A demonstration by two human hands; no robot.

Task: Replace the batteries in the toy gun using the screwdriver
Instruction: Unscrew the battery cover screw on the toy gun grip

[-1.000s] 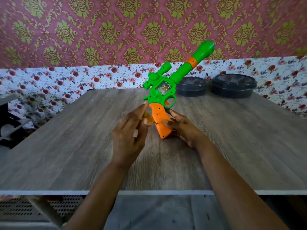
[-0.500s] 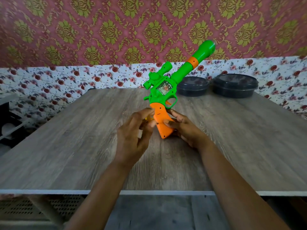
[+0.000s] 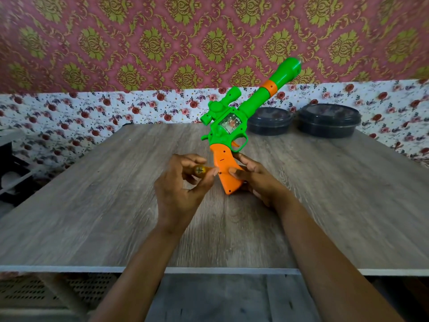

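A green toy gun with an orange grip stands tilted on the wooden table, its barrel pointing up and to the right. My right hand grips the orange handle from the right side, the butt resting on the tabletop. My left hand pinches a small yellow-handled screwdriver between curled fingers. The screwdriver's butt end faces me and its tip end points at the left face of the orange grip. The shaft and tip are hidden by my fingers.
Two black lidded round containers sit at the table's back right by the floral wall. A dark shelf unit stands off the table's left. The table's front edge runs just below my forearms.
My left hand's fingers have curled round the screwdriver and turned it, so its yellow end now faces me. The gun and my right hand have stayed nearly still.
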